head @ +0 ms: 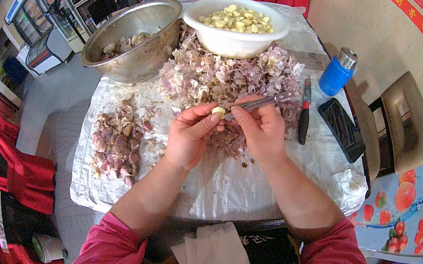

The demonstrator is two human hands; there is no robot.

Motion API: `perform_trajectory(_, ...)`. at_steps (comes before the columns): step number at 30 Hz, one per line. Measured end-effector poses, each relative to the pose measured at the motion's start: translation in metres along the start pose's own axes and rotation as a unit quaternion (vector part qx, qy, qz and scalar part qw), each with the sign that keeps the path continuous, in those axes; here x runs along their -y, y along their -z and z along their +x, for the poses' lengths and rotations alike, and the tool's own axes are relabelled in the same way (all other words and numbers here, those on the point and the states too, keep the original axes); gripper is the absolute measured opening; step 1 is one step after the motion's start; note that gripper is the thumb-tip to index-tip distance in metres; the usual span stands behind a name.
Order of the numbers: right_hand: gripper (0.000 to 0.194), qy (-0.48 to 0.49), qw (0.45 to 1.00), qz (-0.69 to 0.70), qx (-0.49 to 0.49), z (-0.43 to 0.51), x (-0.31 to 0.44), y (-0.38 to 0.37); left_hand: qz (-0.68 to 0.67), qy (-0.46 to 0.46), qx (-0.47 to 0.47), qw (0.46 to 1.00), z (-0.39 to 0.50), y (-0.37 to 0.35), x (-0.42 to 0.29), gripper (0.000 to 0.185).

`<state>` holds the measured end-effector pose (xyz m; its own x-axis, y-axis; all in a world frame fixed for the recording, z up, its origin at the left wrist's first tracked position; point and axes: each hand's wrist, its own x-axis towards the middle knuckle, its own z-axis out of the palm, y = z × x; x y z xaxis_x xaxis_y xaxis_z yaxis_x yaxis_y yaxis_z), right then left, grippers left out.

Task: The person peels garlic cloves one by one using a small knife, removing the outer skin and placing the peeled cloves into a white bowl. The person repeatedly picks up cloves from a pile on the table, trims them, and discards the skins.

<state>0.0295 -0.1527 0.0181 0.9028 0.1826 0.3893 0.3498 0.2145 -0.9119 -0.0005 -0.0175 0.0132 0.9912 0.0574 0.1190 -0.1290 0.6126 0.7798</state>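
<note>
Between the thumb and fingers of my left hand (191,133) is a pale peeled garlic clove (218,111). My right hand (262,133) grips a small metal blade (259,103), its tip at the clove. Beneath and beyond both hands spreads a heap of garlic skins (220,74). Unpeeled purple garlic cloves (118,140) lie in a pile left of my left hand. At the far side, a white plastic basin (233,39) holds many peeled cloves. A dented steel bowl (136,61) beside it, tilted, contains what look like garlic bulbs.
On the right of the sheet-covered table (227,191) lie a knife with a black and red handle (304,119), a black phone (341,129) and crumpled white plastic (349,189). A blue bottle (337,73) stands behind them. A chair (407,124) adjoins the right edge. Folded cloth (223,258) rests on my lap.
</note>
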Motion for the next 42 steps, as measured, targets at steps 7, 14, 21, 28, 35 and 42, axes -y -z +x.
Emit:
perform_trajectory(7, 0.013, -0.038, 0.991, 0.124, -0.033, -0.001, 0.002, -0.004, 0.009, 0.003, -0.010, 1.000, 0.000, -0.001, 0.001, 0.018)
perform_trajectory(14, 0.011, -0.022, 0.998, 0.007, -0.058, 0.001, -0.004, -0.003, 0.034, 0.006, -0.016, 0.999, 0.000, -0.002, 0.002, 0.018)
perform_trajectory(21, 0.010, -0.055, 0.992, 0.075, -0.088, 0.001, -0.014, 0.000, 0.035, 0.040, -0.028, 0.998, 0.002, -0.004, 0.003, 0.017)
perform_trajectory(28, 0.012, -0.096, 0.985, 0.095, -0.105, 0.004, -0.016, 0.000, 0.038, 0.049, -0.023, 0.998, 0.003, -0.005, 0.006, 0.017)
perform_trajectory(35, 0.011, -0.004, 0.992, 0.013, -0.127, 0.012, -0.016, 0.003, -0.040, 0.060, -0.029, 0.997, 0.003, 0.000, 0.005, 0.020)
perform_trajectory(42, 0.010, -0.026, 0.977, -0.207, -0.037, 0.011, -0.013, 0.012, -0.038, 0.079, -0.145, 0.985, 0.000, -0.007, -0.022, 0.019)
